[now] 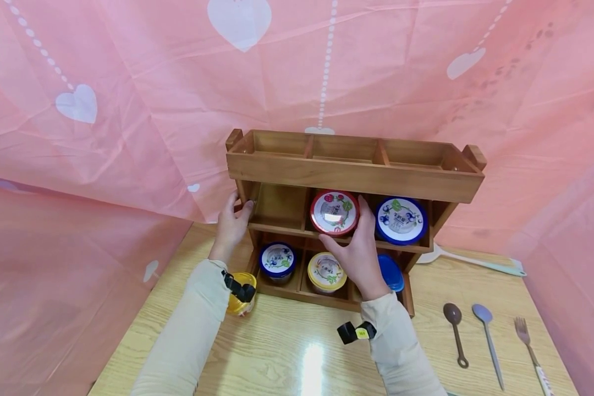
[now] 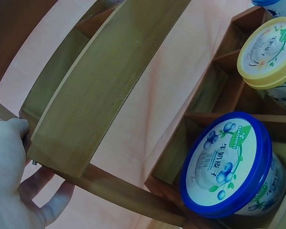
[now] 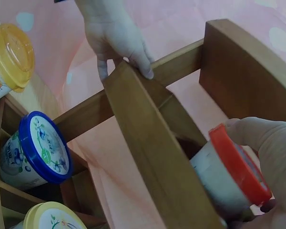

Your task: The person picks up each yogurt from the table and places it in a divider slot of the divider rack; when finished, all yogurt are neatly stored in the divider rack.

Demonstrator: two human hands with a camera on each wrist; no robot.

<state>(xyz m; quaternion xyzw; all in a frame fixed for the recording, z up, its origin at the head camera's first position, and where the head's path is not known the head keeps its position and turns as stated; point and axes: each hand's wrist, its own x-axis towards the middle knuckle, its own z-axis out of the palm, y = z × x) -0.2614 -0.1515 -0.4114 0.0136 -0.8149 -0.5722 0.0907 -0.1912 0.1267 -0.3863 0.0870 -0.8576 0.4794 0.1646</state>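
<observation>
A wooden three-tier rack (image 1: 353, 177) stands against the pink cloth. My left hand (image 1: 231, 225) grips its left side by the middle tier, the thumb over the wood and the fingers behind, as the left wrist view shows. My right hand (image 1: 361, 256) holds a red-lidded tub (image 1: 334, 213) by its rim, at the middle compartment of the middle tier. Right of it sits a blue-lidded tub (image 1: 401, 221); the left compartment holds nothing. On the bottom tier are another blue-lidded tub (image 2: 224, 164), a yellow-lidded tub (image 1: 326, 272) and a blue tub (image 1: 390, 273) partly behind my right wrist.
A yellow tub (image 1: 241, 294) stands on the table left of the rack, partly hidden by the left wrist camera. To the right lie a white spatula (image 1: 467, 257), a brown spoon (image 1: 454, 324), a grey-blue spoon (image 1: 486, 324) and a fork (image 1: 528, 344). Pink cloth (image 1: 168, 82) hangs behind.
</observation>
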